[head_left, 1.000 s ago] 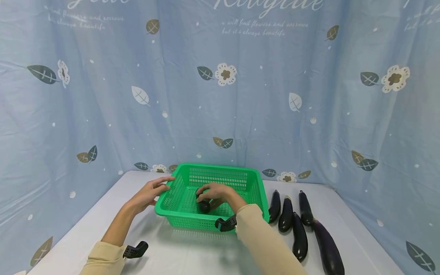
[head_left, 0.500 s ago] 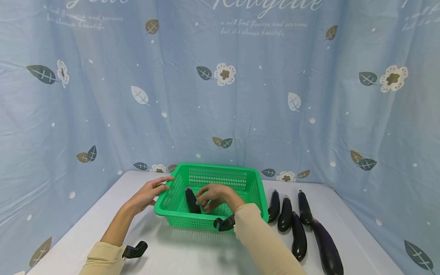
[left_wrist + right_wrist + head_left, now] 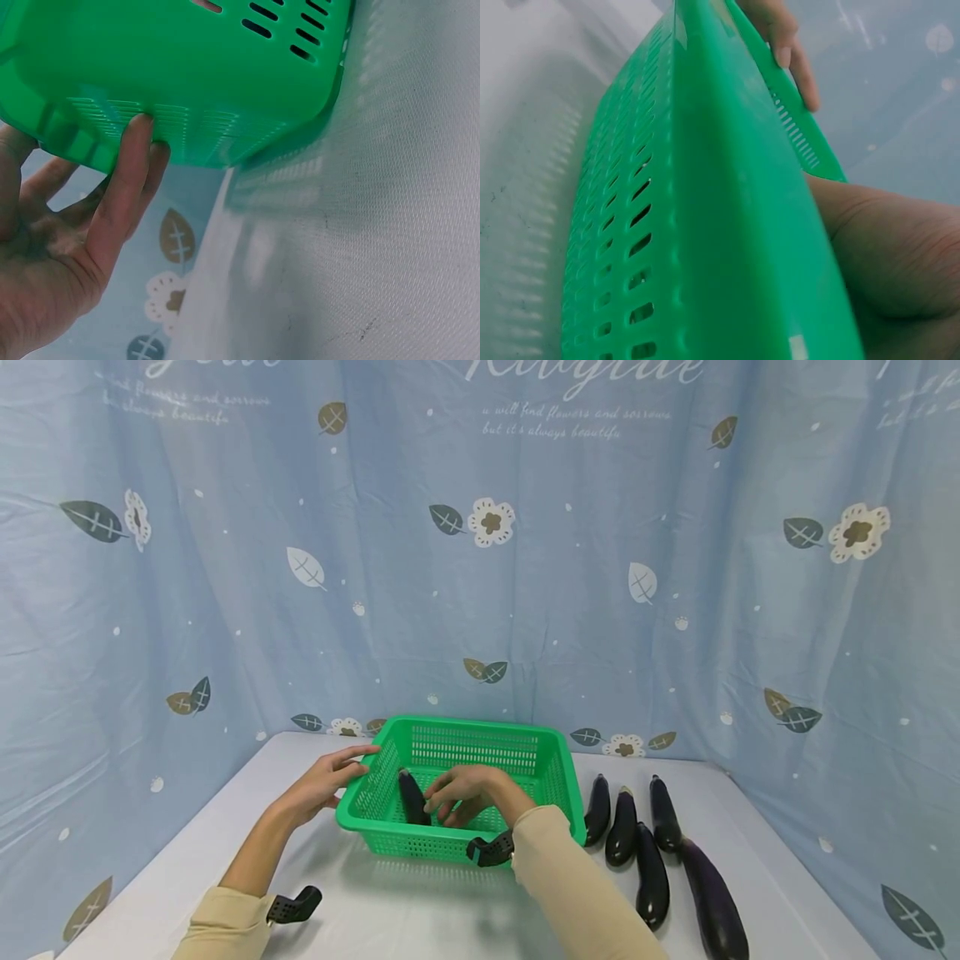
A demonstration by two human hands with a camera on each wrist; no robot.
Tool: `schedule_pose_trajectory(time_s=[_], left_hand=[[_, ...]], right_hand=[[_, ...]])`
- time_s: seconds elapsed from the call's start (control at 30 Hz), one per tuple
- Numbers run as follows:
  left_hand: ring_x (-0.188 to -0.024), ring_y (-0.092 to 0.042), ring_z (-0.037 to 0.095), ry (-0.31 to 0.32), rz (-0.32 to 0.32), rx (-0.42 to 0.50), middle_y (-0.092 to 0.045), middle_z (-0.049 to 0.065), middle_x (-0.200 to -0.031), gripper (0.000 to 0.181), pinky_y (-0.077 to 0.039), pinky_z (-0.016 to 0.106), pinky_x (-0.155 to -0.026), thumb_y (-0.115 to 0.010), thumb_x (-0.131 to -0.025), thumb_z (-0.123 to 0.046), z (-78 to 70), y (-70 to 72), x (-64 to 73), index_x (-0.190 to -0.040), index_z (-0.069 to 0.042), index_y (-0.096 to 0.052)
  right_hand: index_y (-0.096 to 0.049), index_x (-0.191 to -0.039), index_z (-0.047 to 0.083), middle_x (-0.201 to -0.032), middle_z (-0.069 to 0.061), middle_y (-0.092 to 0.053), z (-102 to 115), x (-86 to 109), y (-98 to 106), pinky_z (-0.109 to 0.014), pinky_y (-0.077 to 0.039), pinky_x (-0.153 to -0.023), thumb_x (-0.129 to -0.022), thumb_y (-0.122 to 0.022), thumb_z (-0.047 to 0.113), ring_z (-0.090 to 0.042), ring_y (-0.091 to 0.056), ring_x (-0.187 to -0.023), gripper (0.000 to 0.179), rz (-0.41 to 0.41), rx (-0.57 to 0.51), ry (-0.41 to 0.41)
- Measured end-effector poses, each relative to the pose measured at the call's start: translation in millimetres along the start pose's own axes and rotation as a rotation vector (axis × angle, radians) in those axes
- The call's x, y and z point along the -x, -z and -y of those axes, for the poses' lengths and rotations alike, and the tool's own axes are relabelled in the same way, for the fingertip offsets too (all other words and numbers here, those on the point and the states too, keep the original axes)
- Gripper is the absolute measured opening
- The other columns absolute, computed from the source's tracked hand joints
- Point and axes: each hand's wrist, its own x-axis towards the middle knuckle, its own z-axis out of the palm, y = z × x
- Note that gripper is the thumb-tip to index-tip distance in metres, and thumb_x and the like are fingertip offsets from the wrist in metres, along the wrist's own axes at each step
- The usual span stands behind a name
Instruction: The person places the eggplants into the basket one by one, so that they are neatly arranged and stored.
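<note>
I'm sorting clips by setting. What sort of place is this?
Probably a makeshift recording booth: a printed blue curtain hangs behind and along both sides of a white table, on which a green basket and loose eggplants are set out.

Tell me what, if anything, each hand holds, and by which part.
The left hand holds the green basket by its left rim. The right hand appears to hold nothing; whether it touches the eggplant beside it cannot be told.
</note>
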Motion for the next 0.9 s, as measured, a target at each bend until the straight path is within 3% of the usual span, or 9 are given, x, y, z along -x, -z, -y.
schedule_pose_trajectory(time_s=[0.27, 0.57, 0.9], left_hand=[[-0.130, -0.052, 0.039, 0.000, -0.002, -0.005, -0.043, 0.024, -0.149, 0.054, -0.060, 0.048, -0.072, -0.054, -0.101, -0.036, 0.0, -0.2, -1.2, -0.151, -0.022, -0.039], [-0.124, -0.056, 0.032, 0.019, -0.021, -0.024, -0.039, 0.021, -0.152, 0.054, -0.059, 0.047, -0.072, -0.056, -0.100, -0.038, 0.7, 0.0, -1.7, -0.149, -0.024, -0.040], [-0.125, -0.056, 0.034, 0.011, -0.019, -0.012, -0.039, 0.023, -0.152, 0.054, -0.060, 0.048, -0.071, -0.055, -0.100, -0.037, 0.1, -0.9, -1.4, -0.150, -0.022, -0.040]], right_hand=[[-0.059, -0.133, 0.009, -0.118, -0.025, -0.065, -2, 5.2, 4, -0.049, -0.056, -0.087, -0.092, -0.070, 0.024, -0.038, -0.067, -0.103, 0.046, -0.008, 0.027, 0.019], [-0.056, -0.136, 0.007, -0.123, -0.030, -0.061, -1, 10.3, 5, -0.050, -0.056, -0.088, -0.093, -0.068, 0.025, -0.045, -0.062, -0.111, 0.048, -0.008, 0.024, 0.032], [-0.060, -0.132, 0.011, -0.121, -0.028, -0.063, -5, 9.7, 7, -0.047, -0.058, -0.082, -0.093, -0.068, 0.028, -0.041, -0.066, -0.103, 0.043, -0.010, 0.044, 0.045]])
